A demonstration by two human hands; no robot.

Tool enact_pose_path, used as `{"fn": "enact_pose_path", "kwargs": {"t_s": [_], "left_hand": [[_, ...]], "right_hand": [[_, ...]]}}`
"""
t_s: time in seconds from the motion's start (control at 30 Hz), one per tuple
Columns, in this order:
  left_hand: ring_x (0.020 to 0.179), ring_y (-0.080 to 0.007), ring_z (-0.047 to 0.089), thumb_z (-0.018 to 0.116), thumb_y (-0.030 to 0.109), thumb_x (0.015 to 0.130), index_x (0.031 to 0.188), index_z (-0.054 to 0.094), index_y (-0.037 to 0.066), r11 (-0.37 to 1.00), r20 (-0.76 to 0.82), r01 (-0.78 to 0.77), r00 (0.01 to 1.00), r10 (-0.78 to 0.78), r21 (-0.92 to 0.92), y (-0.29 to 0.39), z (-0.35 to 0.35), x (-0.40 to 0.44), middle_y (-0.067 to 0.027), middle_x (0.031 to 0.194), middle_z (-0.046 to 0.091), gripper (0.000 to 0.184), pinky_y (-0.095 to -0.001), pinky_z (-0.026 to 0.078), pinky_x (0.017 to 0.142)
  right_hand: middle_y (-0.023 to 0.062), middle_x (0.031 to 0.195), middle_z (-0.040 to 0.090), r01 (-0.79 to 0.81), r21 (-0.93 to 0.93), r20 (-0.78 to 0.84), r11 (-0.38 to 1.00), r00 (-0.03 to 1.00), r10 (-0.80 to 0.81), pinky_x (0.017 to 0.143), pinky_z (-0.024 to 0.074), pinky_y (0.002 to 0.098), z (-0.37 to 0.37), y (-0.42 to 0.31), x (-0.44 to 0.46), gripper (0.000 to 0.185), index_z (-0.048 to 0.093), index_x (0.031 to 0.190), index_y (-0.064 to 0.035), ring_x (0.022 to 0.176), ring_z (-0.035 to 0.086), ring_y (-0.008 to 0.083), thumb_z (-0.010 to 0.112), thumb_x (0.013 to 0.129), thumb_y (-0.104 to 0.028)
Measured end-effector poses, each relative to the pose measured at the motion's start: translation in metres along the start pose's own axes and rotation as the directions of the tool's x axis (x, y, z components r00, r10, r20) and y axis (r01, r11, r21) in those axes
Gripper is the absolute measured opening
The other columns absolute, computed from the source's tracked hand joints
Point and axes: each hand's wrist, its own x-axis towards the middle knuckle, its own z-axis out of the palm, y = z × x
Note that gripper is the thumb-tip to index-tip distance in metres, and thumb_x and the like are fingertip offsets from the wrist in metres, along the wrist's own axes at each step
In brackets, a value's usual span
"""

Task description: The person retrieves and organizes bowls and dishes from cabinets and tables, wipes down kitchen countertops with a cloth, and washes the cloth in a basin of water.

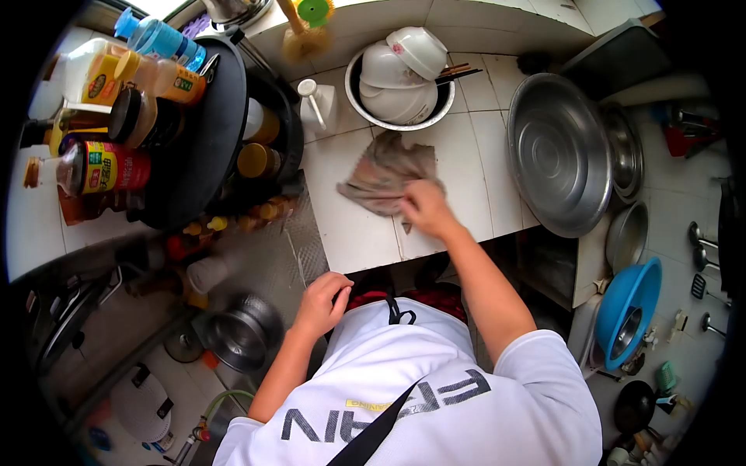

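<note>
A crumpled grey-brown cloth (pixel 392 175) lies on the white tiled counter (pixel 458 182). My right hand (pixel 426 208) is closed on the cloth's near right part and presses it to the tiles. Lower down, at the counter's front edge, my left hand (pixel 322 301) hangs close to my body with its fingers curled in, and nothing shows in it. Just behind the cloth, a metal basin (pixel 353 85) holds stacked white bowls (pixel 400 74) and some chopsticks (pixel 458 72). To its left stands a white bottle (pixel 318 109).
A wide metal basin (pixel 559 155) leans at the counter's right side. On the left, a dark round rack (pixel 210 140) carries several sauce bottles (pixel 105 167). A blue basin (pixel 629 311) and hanging utensils (pixel 699 256) are at the far right. A metal pot (pixel 241 334) sits lower left.
</note>
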Motion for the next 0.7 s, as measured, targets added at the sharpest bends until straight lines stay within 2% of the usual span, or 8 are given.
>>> {"fn": "enact_pose_path", "kwargs": {"t_s": [0.03, 0.17, 0.27, 0.37, 0.4, 0.53, 0.63, 0.7], "left_hand": [[0.084, -0.0313, 0.065, 0.062, -0.001, 0.086, 0.092, 0.065, -0.002, 1.0, -0.014, 0.002, 1.0, -0.002, 0.002, -0.002, 0.0, -0.003, -0.0151, 0.092, 0.066, 0.007, -0.0363, 0.052, 0.075], [0.084, -0.0314, 0.065, 0.062, -0.001, 0.086, 0.092, 0.065, -0.002, 1.0, -0.032, 0.016, 0.999, -0.016, -0.007, 0.0, -0.002, -0.009, -0.0151, 0.092, 0.066, 0.007, -0.0364, 0.052, 0.075], [0.084, -0.0314, 0.065, 0.062, -0.001, 0.086, 0.092, 0.065, -0.003, 1.0, -0.019, 0.014, 1.0, -0.015, -0.005, 0.002, 0.002, -0.009, -0.0151, 0.092, 0.066, 0.007, -0.0364, 0.052, 0.075], [0.084, -0.0315, 0.065, 0.062, -0.002, 0.086, 0.092, 0.065, -0.003, 1.0, -0.01, 0.001, 1.0, -0.001, 0.017, 0.004, 0.004, -0.01, -0.0152, 0.092, 0.066, 0.007, -0.0365, 0.052, 0.075], [0.084, -0.0316, 0.065, 0.062, -0.002, 0.085, 0.092, 0.065, -0.003, 1.0, -0.015, -0.003, 1.0, 0.004, 0.019, 0.004, 0.005, -0.01, -0.0153, 0.092, 0.066, 0.007, -0.0365, 0.052, 0.075], [0.084, -0.0317, 0.065, 0.064, 0.001, 0.084, 0.09, 0.066, -0.001, 0.999, -0.023, 0.006, 1.0, -0.005, 0.047, 0.01, 0.006, -0.011, -0.0138, 0.091, 0.066, 0.007, -0.0382, 0.053, 0.074], [0.084, -0.0318, 0.065, 0.064, 0.0, 0.084, 0.09, 0.066, -0.002, 1.0, -0.066, 0.01, 0.998, -0.008, 0.029, 0.009, 0.006, -0.019, -0.014, 0.09, 0.066, 0.007, -0.0382, 0.053, 0.074], [0.084, -0.0318, 0.065, 0.064, 0.001, 0.084, 0.09, 0.066, -0.002, 0.999, -0.081, 0.042, 0.996, -0.04, 0.032, 0.007, 0.005, -0.028, -0.0141, 0.09, 0.066, 0.007, -0.0381, 0.053, 0.073]], "right_hand": [[0.0178, 0.115, 0.06, -0.144, -0.077, -0.102, 0.987, 0.985, 0.136, 0.101, 0.0409, 0.0436, -0.019, 0.007, -0.012, 0.03, 0.061, 0.106, -0.0014, 0.117, 0.052, 0.0366, 0.067, 0.084, -0.021], [0.026, 0.129, 0.047, -0.416, -0.379, -0.541, 0.826, 0.824, 0.167, 0.104, 0.0361, 0.0509, -0.054, 0.055, -0.034, 0.049, 0.057, 0.121, 0.0, 0.122, 0.044, 0.043, 0.065, 0.089, -0.036], [0.0266, 0.131, 0.045, -0.61, -0.499, -0.701, 0.616, 0.702, 0.127, 0.106, 0.0309, 0.0595, -0.023, 0.06, 0.002, 0.054, 0.057, 0.124, -0.0012, 0.124, 0.042, 0.0443, 0.063, 0.089, -0.042], [0.0224, 0.126, 0.049, -0.406, -0.531, -0.541, 0.744, 0.838, 0.072, 0.105, 0.0293, 0.0649, 0.021, 0.005, 0.041, 0.045, 0.061, 0.116, -0.004, 0.121, 0.044, 0.0405, 0.065, 0.085, -0.037], [0.0195, 0.122, 0.051, -0.25, -0.554, -0.517, 0.794, 0.851, -0.093, 0.104, 0.0307, 0.0648, 0.047, -0.007, 0.049, 0.039, 0.063, 0.11, -0.0046, 0.118, 0.046, 0.0389, 0.067, 0.081, -0.031], [0.0179, 0.126, 0.053, 0.274, -0.293, -0.152, 0.916, 0.932, -0.327, 0.113, 0.0268, 0.0569, 0.086, -0.058, 0.049, 0.043, 0.065, 0.115, -0.0068, 0.128, 0.045, 0.034, 0.068, 0.081, -0.032], [0.0169, 0.122, 0.055, 0.295, -0.189, 0.05, 0.937, 0.955, -0.291, 0.107, 0.0352, 0.0546, 0.041, -0.065, 0.054, 0.03, 0.07, 0.098, -0.0088, 0.119, 0.05, 0.0342, 0.071, 0.082, -0.034], [0.018, 0.115, 0.056, 0.188, -0.265, -0.199, 0.946, 0.949, -0.244, 0.095, 0.0411, 0.0507, 0.038, -0.02, 0.044, 0.024, 0.068, 0.087, -0.0067, 0.109, 0.051, 0.0363, 0.073, 0.08, -0.029]]}}
